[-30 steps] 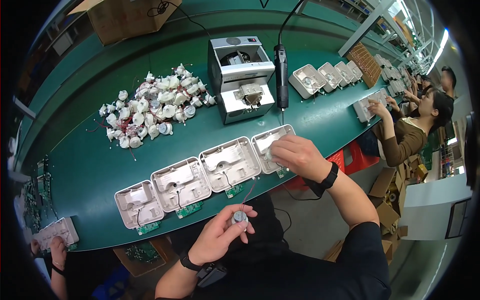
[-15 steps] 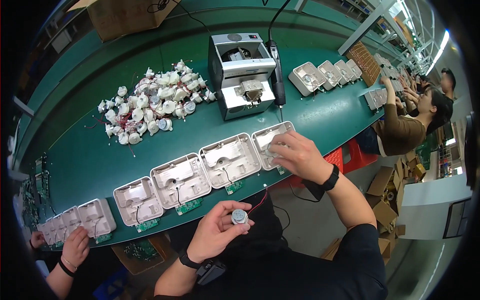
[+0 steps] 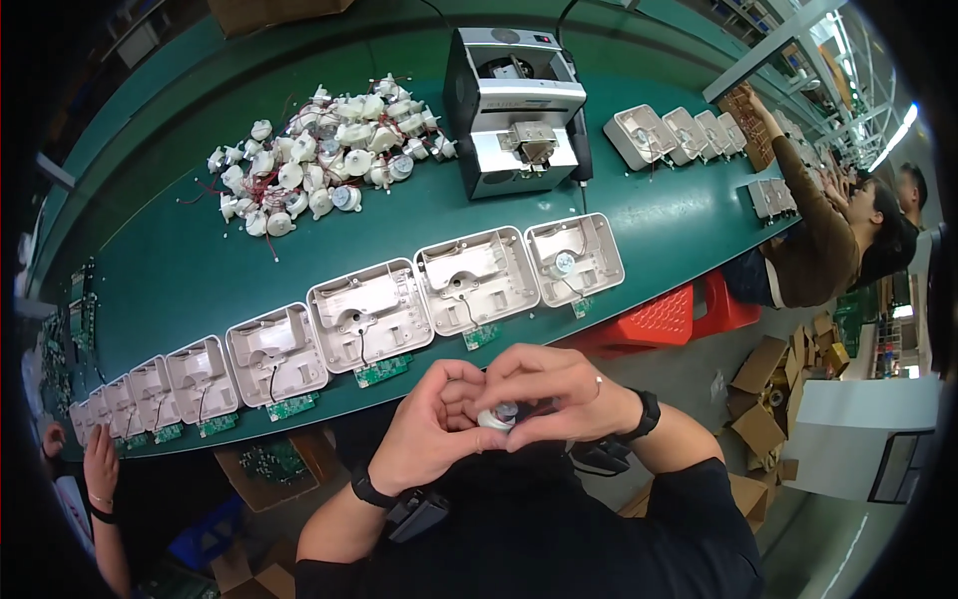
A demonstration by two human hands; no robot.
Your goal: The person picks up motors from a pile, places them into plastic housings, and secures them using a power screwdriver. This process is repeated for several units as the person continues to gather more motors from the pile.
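Close in front of my body, both hands meet around a small white motor [image 3: 496, 417] with a metal cap. My left hand [image 3: 421, 431] is closed on it from the left, thumb along its lower side. My right hand [image 3: 571, 397] wraps it from the right, fingers bent over the top, partly hiding it and its wires. Beyond them stands a row of white plastic housings [image 3: 371, 304], green circuit boards [image 3: 383, 370] hanging by dark wires at their near edges. In the rightmost housing [image 3: 608, 235] of this row sits another motor [image 3: 563, 265].
A heap of white motors [image 3: 319, 155] with red wires lies at the far left. A grey machine [image 3: 519, 115] stands centre back beside a dark powered screwdriver [image 3: 580, 150]. More housings [image 3: 642, 138] are at the far right. Red stools [image 3: 654, 317] stand under the edge; co-workers sit both sides.
My right hand has left the rightmost housing and joined my left hand at the motor. A motor now shows in that housing. The co-worker's housings at left are nearer my row.
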